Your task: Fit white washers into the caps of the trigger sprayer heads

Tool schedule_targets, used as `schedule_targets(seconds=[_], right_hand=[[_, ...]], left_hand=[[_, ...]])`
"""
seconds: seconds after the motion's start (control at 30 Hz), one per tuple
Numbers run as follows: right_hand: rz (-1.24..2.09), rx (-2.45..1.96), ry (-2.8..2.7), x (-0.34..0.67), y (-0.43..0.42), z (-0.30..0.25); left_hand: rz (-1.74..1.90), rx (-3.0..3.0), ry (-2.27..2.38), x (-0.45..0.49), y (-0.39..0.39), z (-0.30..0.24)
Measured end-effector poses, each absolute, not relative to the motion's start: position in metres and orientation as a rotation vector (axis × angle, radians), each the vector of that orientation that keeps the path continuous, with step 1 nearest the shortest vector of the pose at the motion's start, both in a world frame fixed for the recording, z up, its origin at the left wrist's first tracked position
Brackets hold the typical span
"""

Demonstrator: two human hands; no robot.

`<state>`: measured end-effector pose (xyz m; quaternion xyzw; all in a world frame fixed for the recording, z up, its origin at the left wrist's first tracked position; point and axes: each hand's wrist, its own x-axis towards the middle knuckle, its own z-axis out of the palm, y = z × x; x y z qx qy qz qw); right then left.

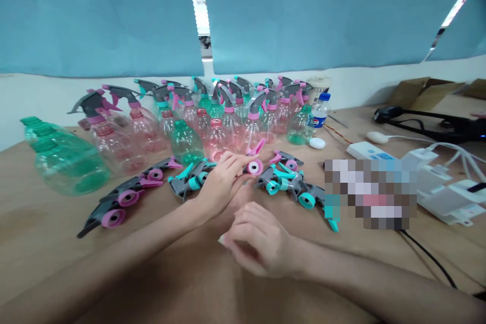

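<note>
My left hand [218, 185] has its fingers closed around a spray trigger head [254, 166] with a pink collar and pink lever, its round opening facing me. Lower and to the right, my right hand [261, 238] is curled with thumb and fingers together; a small pale spot shows at the fingertips, and I cannot make out whether it is a nail or a held piece. Loose pink-collared spray heads [128, 197] lie in a row on the left. Teal-collared spray heads [306, 200] lie on both sides of my left hand.
Behind stand several clear pink bottles [146, 129], many with spray heads fitted. Green bottles without heads [72, 167] are at far left; another open green bottle [187, 144] stands mid-table. To the right are a Pepsi bottle [320, 114], a white power strip [436, 202] with cables, and a pixelated patch.
</note>
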<state>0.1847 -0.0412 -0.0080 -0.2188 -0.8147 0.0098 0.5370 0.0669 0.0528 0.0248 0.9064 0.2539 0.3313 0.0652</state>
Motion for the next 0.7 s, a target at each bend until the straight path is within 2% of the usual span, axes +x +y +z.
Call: schedule_targets(seconds=[0.1, 0.33, 0.7], right_hand=[[-0.062, -0.472, -1.946, 0.184, -0.039, -0.008], [-0.151, -0.453, -1.975, 0.184, -0.031, -0.011], [-0.039, -0.501, -2.063, 0.187, -0.032, -0.012]], left_hand=[[0.921, 2.847, 0.593, 0.104, 0.062, 0.034], [0.301, 3.127, 0.348, 0.147, 0.058, 0.038], [0.547, 2.977, 0.571, 0.100, 0.060, 0.025]])
